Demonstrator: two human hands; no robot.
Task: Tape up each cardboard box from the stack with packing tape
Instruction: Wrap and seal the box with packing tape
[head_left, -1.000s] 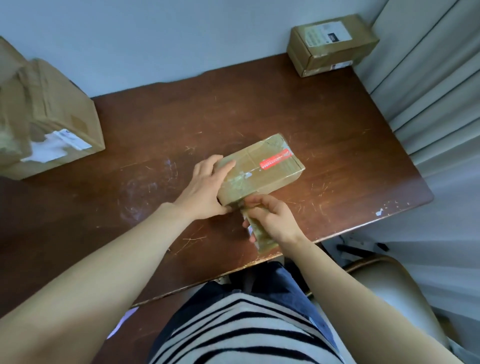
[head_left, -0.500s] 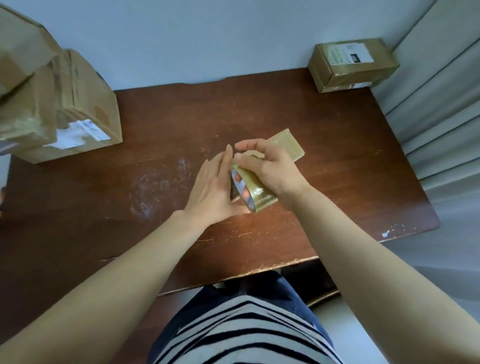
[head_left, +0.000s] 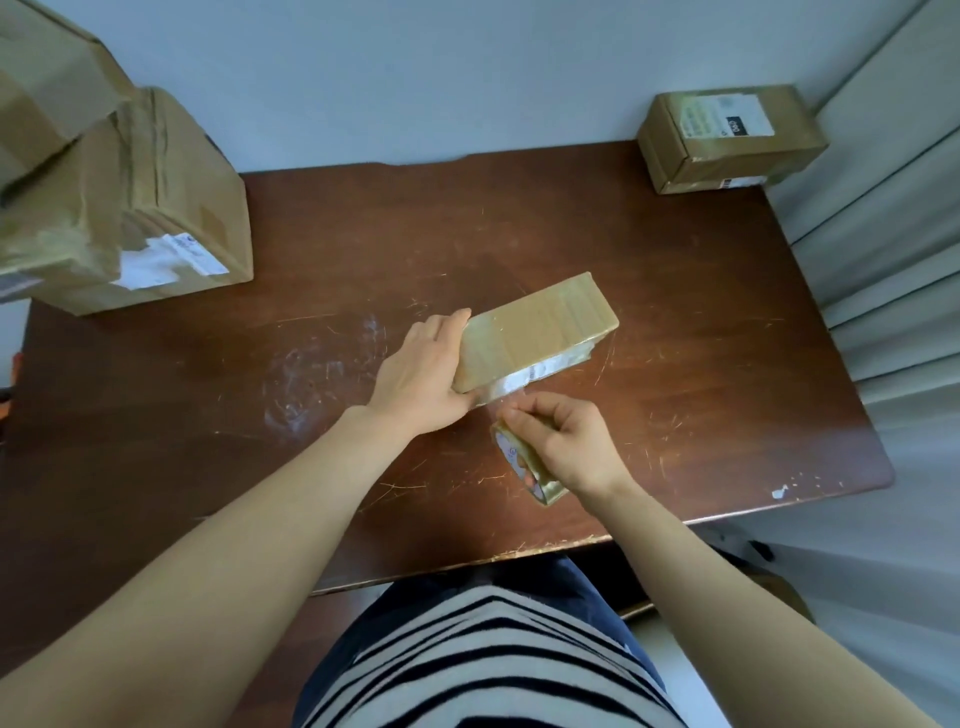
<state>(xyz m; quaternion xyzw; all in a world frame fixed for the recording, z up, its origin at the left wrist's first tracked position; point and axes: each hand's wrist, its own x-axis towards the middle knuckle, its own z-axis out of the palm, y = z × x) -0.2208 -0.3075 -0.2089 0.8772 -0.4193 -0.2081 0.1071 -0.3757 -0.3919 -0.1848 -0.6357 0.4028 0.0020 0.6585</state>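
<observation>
The box is seen near the middle of the table, set askew. It is well apart from the stack at the far left and from the far box in the right corner. Its left end is braced by the left grip, which is laid flat against it with the fingers straight; nothing is clasped there. The roll is clasped in the right grip, with the fingers curled round it, just beside the box's near corner. A clear strip is drawn from the roll to that corner, where it seems to be stuck down.

The step in hand is judged to be the running of a band of tape round the box. It is best done with the strip held taut and in line with the box's edge, so that no creases or bubbles are trapped. The box should be pressed firmly by the left grip while the roll is pulled, since so light a box is likely to be dragged along. The strip should be smoothed down before it is torn, and its sticky side kept off the table.
</observation>
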